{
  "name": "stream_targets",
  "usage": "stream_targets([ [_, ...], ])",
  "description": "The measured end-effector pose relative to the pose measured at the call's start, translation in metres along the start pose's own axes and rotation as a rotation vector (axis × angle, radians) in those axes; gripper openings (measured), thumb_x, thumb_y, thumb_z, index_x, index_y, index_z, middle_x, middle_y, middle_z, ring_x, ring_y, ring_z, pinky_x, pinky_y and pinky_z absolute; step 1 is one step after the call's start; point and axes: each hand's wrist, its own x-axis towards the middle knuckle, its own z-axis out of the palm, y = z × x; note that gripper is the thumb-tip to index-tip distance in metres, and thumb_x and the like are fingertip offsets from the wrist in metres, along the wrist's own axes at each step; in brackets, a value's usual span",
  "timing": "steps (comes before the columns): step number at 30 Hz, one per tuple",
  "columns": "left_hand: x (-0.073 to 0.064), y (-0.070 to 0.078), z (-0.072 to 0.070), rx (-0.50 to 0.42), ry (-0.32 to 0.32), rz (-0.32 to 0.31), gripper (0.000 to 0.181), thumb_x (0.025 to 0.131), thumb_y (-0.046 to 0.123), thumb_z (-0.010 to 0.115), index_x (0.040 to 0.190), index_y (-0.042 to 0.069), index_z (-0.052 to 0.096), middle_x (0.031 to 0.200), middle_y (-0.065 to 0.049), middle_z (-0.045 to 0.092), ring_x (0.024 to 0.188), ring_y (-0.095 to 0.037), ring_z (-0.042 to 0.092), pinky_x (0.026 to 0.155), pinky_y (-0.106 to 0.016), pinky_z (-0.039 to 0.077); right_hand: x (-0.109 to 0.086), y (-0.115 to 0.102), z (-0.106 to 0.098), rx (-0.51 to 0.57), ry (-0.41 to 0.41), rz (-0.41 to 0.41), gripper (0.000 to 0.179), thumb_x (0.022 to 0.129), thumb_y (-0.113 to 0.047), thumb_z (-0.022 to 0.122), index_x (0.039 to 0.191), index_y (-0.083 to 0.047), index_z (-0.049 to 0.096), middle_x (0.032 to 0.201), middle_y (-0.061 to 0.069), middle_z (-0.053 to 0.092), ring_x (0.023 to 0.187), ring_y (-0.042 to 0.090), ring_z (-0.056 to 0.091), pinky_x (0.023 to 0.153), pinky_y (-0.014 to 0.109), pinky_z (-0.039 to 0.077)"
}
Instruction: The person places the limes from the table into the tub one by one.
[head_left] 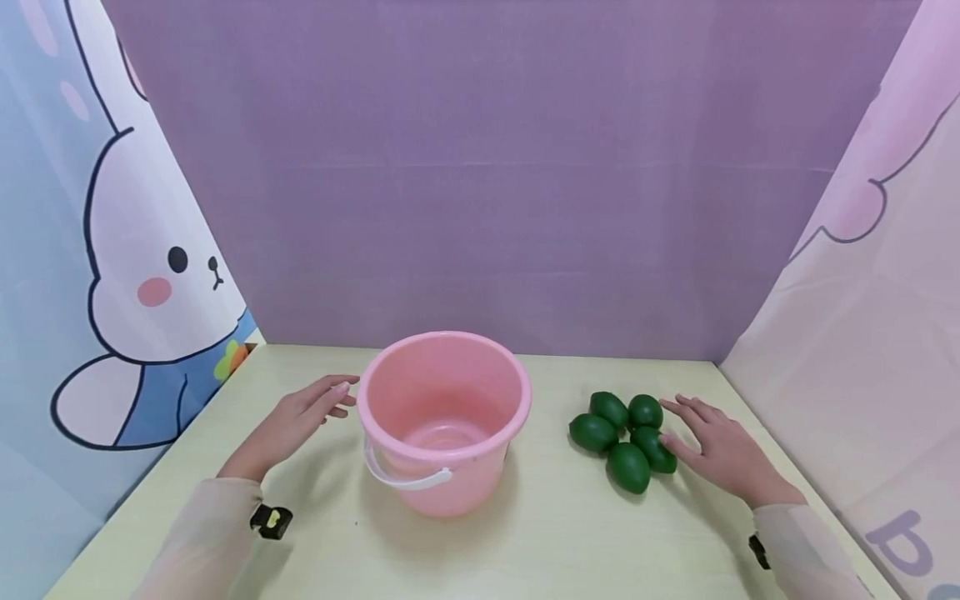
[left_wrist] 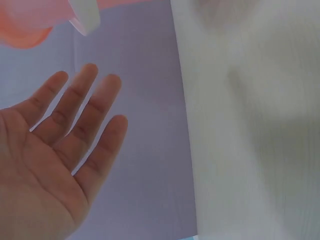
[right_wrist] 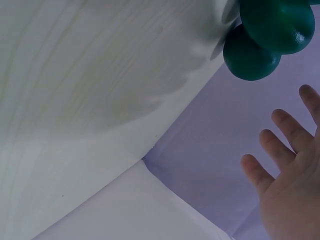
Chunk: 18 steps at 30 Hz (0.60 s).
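Table point(head_left: 555, 542), purple cloth point(head_left: 480, 175) behind, bucket point(head_left: 446, 392) upright, pink inside showing; left hand point(head_left: 296, 421) spread beside it, right hand point(head_left: 716, 446) spread near fruits point(head_left: 628, 467)!

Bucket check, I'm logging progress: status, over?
Left hand empty, beside bucket. Right hand empty, beside green fruits. Bucket upright, handle down, nothing seen blocking.

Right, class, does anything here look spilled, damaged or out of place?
Nothing stands out: the pink bucket stands upright, its white handle hanging down, and the five green fruits lie together on the table; no spill or damage shows.
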Motion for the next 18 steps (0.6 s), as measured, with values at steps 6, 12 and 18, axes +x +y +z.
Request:
stream_targets([
  [6,0.001,0.004,0.003,-0.068,-0.015,-0.020,0.051,0.104,0.054,0.040,0.142,0.022,0.053,0.122,-0.008,0.065,0.105,-0.023,0.065,0.090,-0.044,0.056,0.000,-0.004,-0.001,0.003,-0.006,-0.003,0.056,0.096,-0.044,0.064,0.142,-0.014,0.052,0.145,0.022,0.048,0.126,0.050,0.046,0.097,0.070,0.039],
  [12,0.002,0.013,0.005,-0.100,-0.012,-0.028,0.050,0.105,0.053,0.040,0.140,0.022,0.054,0.114,-0.009,0.066,0.093,-0.022,0.067,0.080,-0.036,0.057,0.000,-0.008,-0.001,0.022,-0.020,-0.008,0.055,0.097,-0.043,0.064,0.142,-0.014,0.053,0.140,0.022,0.053,0.122,0.050,0.051,0.093,0.069,0.044],
  [18,0.000,0.023,0.006,-0.133,0.016,-0.039,0.052,0.105,0.051,0.042,0.141,0.016,0.054,0.108,-0.011,0.065,0.086,-0.023,0.067,0.075,-0.034,0.058,0.000,-0.009,0.000,0.036,-0.034,-0.013,0.054,0.097,-0.042,0.064,0.141,-0.013,0.053,0.138,0.020,0.056,0.118,0.048,0.055,0.091,0.066,0.048],
])
